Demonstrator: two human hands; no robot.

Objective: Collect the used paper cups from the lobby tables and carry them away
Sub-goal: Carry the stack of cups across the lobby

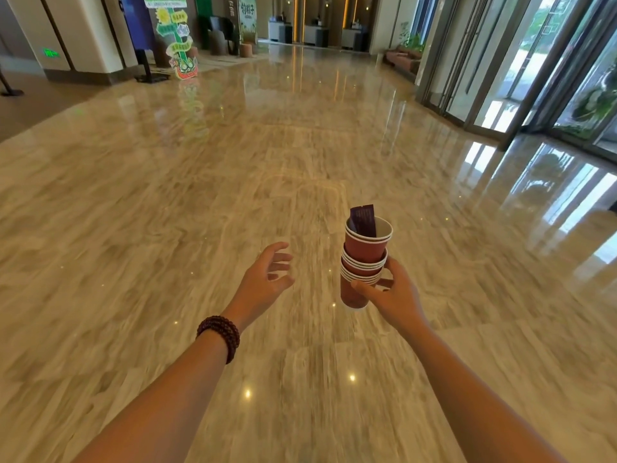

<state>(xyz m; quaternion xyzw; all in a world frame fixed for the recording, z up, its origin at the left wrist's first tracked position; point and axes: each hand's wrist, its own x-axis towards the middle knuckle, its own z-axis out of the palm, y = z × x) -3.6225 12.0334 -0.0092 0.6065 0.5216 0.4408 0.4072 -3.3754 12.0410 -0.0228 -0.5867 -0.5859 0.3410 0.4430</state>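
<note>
1. The left forearm [160, 406] and right forearm [474, 396] enter from the lower edge of the frame, both bare along their visible length
2. A bracelet [218, 335] of round, dark reddish-brown beads wraps the left wrist in several stacked rows, lower left of centre, just behind the left grip [263, 279]

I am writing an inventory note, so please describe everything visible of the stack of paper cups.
The stack of paper cups is red-brown outside, with white rolled rims and a white inside. Several cups are nested, their exact count unclear. It stands almost upright, leaning slightly, in the air. The right hand grips its lower part, thumb across the front, fingers behind. Dark purple packets stick up out of the top cup.
</note>
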